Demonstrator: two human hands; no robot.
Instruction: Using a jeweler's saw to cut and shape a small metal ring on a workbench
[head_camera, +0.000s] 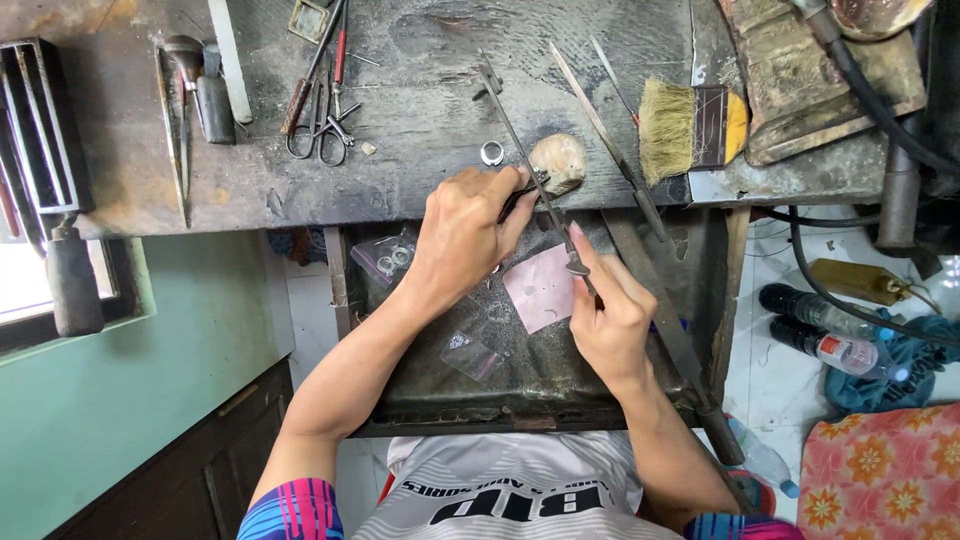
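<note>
My left hand (465, 230) is closed around a small dark piece at the front edge of the worn bench (420, 110), pressed beside a rounded pale lump (560, 160). My right hand (610, 310) grips the handle of a long thin file (520, 135) that runs up and left across the left hand's fingertips. A small silver ring (491, 153) lies on the bench just above my left hand. Below the hands a dark tray (540, 370) holds a pink sheet (540, 285) and small clear bags (470, 350).
Scissors and pliers (320, 110) lie at the upper left, more files (600, 120) and a bristle brush (690, 128) at the right. A dark hose (880, 110) runs down the right side. Bottles (820, 325) and patterned cloth (880, 470) sit on the floor.
</note>
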